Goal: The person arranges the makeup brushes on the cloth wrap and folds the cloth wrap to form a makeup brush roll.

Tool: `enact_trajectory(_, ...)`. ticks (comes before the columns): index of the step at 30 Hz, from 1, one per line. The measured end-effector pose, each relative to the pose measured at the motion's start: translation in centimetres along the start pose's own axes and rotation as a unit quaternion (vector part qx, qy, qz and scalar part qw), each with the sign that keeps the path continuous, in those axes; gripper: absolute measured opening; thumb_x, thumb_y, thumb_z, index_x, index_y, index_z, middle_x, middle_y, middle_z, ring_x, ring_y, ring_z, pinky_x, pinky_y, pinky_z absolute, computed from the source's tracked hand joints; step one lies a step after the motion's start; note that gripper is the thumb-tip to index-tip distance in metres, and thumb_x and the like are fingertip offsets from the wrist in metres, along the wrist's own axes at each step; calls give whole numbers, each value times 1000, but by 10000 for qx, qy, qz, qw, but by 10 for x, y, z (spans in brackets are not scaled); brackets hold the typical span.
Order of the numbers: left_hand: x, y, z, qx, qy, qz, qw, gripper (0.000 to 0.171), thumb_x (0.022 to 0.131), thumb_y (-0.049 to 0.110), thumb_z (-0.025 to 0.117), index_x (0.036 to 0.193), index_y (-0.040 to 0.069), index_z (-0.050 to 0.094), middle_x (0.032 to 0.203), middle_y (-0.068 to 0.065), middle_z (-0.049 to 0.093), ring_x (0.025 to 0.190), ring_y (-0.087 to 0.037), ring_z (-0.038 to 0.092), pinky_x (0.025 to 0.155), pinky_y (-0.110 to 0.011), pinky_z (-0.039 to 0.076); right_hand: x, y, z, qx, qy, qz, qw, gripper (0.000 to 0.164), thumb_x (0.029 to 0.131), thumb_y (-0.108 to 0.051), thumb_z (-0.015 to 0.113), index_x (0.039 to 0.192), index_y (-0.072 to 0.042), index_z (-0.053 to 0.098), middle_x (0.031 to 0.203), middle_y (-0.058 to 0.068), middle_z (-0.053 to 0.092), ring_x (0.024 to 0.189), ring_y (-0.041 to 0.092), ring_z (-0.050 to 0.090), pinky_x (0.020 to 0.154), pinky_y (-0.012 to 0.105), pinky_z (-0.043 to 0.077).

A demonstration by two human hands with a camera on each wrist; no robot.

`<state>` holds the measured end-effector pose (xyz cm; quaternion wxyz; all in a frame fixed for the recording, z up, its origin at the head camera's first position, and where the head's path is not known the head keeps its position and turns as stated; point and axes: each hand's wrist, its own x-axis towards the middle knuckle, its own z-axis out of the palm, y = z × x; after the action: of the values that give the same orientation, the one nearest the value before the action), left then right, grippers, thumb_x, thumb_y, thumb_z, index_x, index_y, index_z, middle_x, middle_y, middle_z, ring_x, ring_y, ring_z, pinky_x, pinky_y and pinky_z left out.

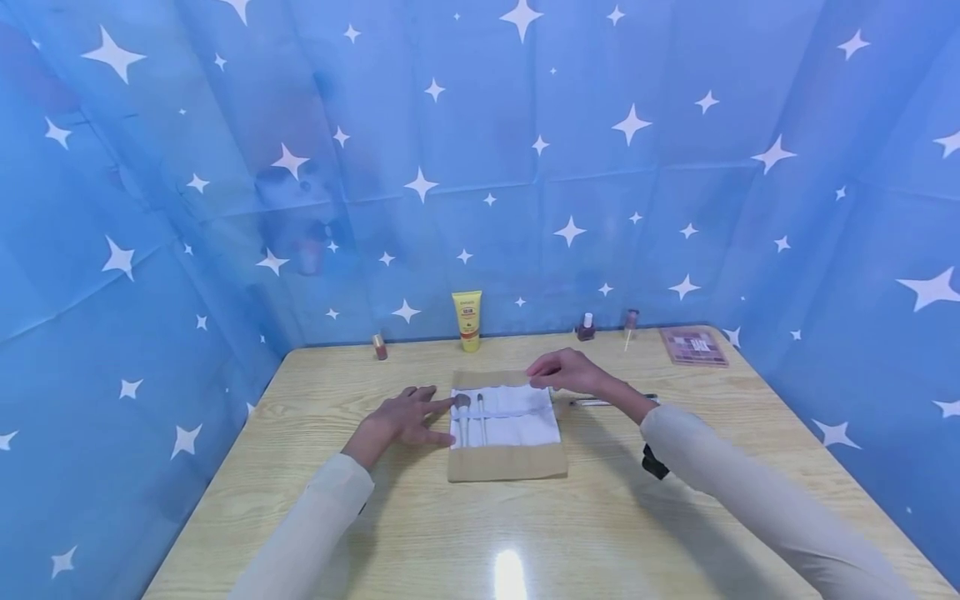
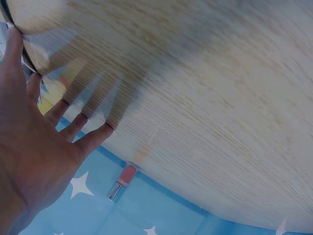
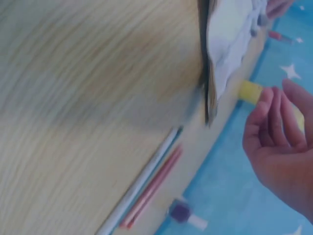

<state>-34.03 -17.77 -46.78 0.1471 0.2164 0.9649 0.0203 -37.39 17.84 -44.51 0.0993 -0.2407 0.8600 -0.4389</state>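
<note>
A tan fabric brush roll (image 1: 507,463) with a white lining lies unfolded on the table. Two makeup brushes are tucked under its strap: a wide-headed brush (image 1: 463,421) and a slimmer brush (image 1: 482,419). My left hand (image 1: 405,417) spreads its fingers flat by the roll's left side, index finger and thumb right at the edge. Over the roll's upper right corner hovers my right hand (image 1: 567,371), its fingers loosely bent. The right wrist view shows that hand (image 3: 281,132) beside the roll's edge (image 3: 211,98), with nothing visible between fingers and thumb.
Slim pencils (image 1: 592,402) lie right of the roll, partly behind my right forearm. Along the back edge stand a lipstick-like tube (image 1: 379,347), a yellow squeeze tube (image 1: 468,321), a dark nail polish bottle (image 1: 586,329), a small tinted tube (image 1: 631,320) and a palette (image 1: 694,347).
</note>
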Motion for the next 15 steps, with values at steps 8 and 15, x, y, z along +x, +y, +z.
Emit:
enact_trajectory(8, 1, 2, -2, -6, -27, 41, 10000, 84, 91, 76, 59, 162, 39, 35, 171, -9, 25, 156, -40, 22, 117, -67, 31, -25, 9, -38, -52, 136, 143, 9998, 29, 102, -14, 69, 124, 4, 70, 114, 19, 75, 105, 33, 71, 85, 46, 60)
enact_trajectory(15, 1, 0, 1, -77, -6, -2, 10000, 84, 90, 76, 59, 162, 40, 35, 172, -9, 24, 156, -41, 21, 117, -69, 30, -45, 18, -66, -277, 335, 286, 9986, 30, 100, -17, 72, 122, 3, 71, 112, 18, 76, 102, 27, 73, 76, 37, 61)
